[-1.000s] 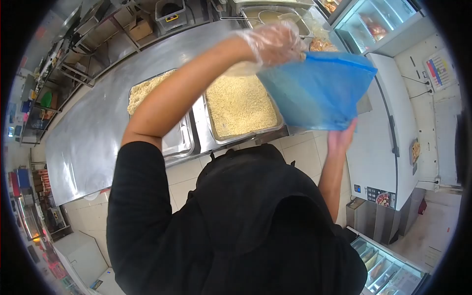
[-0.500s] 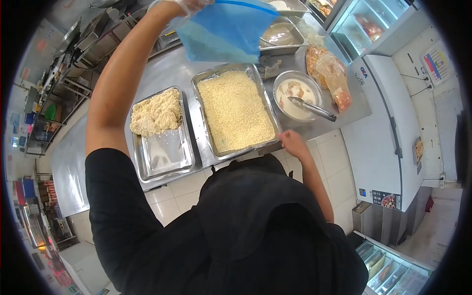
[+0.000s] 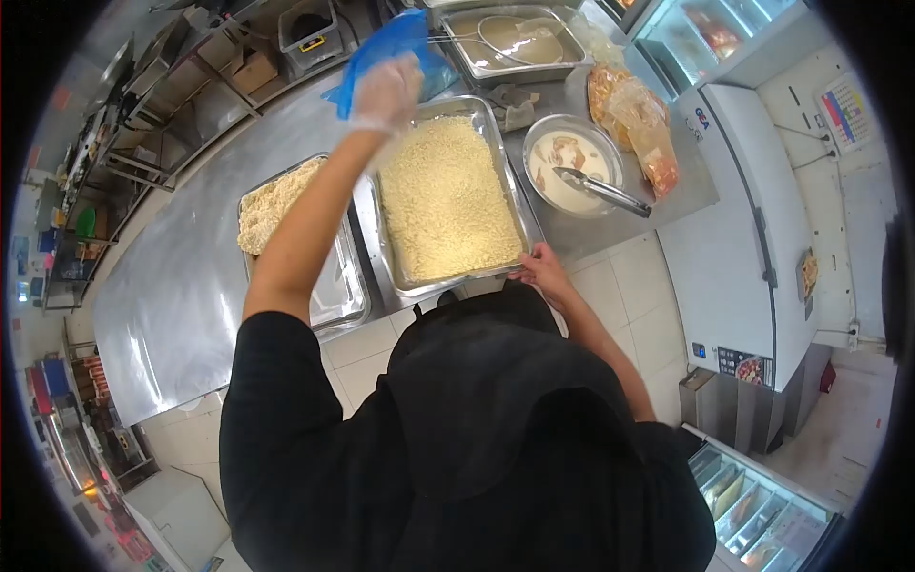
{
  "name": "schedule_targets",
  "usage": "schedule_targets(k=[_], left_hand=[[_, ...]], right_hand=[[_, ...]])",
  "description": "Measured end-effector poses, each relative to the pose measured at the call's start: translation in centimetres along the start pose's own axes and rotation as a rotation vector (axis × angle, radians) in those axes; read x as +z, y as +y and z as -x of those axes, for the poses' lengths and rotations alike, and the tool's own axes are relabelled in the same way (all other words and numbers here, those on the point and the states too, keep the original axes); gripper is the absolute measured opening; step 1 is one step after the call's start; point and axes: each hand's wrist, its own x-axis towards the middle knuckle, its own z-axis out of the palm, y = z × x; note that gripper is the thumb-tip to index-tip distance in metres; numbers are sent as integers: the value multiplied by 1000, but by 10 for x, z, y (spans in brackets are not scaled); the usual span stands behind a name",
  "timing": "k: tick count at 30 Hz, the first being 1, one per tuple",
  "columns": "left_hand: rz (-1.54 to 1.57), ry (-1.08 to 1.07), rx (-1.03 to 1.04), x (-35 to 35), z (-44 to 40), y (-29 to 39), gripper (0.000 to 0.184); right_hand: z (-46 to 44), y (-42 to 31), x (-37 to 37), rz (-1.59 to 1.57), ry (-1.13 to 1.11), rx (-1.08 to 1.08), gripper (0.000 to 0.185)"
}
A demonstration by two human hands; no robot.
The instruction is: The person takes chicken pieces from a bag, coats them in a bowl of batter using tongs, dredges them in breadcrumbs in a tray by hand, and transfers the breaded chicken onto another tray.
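A metal tray [image 3: 505,157] filled with pale yellow crumbs lies in front of me. My right hand [image 3: 545,271], bare, grips its near right corner. My left hand [image 3: 386,92], in a clear plastic glove, is over the tray's far left corner, in front of a crumpled blue plastic bag [image 3: 405,43]. Motion smears its fingers, so whether it holds the bag cannot be made out. To the left, partly behind my left forearm, a second metal tray [image 3: 345,286] carries crumb-coated pieces [image 3: 272,208]. A bowl [image 3: 573,198] of white batter with pieces in it stands at right, metal tongs [image 3: 605,191] resting across it.
Beyond the crumbs stands a deep pan [image 3: 515,43] of cloudy liquid with a wire-handled tool in it. A grey cloth [image 3: 515,107] lies beside the bowl. Bags of orange-red food [image 3: 634,124] are at the table's right, near a white chest freezer [image 3: 734,238].
The raised blue bag has come down to the table behind the crumb tray. My left hand has lowered toward the tray's far left corner. My right hand's fingers have closed on the tray corner.
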Motion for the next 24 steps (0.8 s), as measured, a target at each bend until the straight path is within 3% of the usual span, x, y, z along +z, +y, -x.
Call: schedule_targets(k=[2, 3, 5, 7, 11, 14, 24], left_hand=[[138, -252, -5, 29, 56, 30, 35], [168, -378, 84, 46, 84, 34, 50], [8, -408, 240, 117, 146, 34, 74], [26, -659, 198, 92, 176, 69, 91], [-5, -573, 319, 105, 168, 67, 94], [-198, -640, 84, 111, 137, 68, 100], [-206, -614, 23, 120, 127, 62, 98]], right_hand=[[4, 4, 1, -21, -79, 22, 22], [4, 3, 2, 7, -17, 1, 20], [2, 0, 2, 34, 46, -23, 19], [7, -1, 0, -11, -43, 31, 20], [8, 2, -5, 3, -6, 7, 20], [5, 3, 0, 45, -6, 37, 20], [12, 10, -6, 102, -64, 30, 23]])
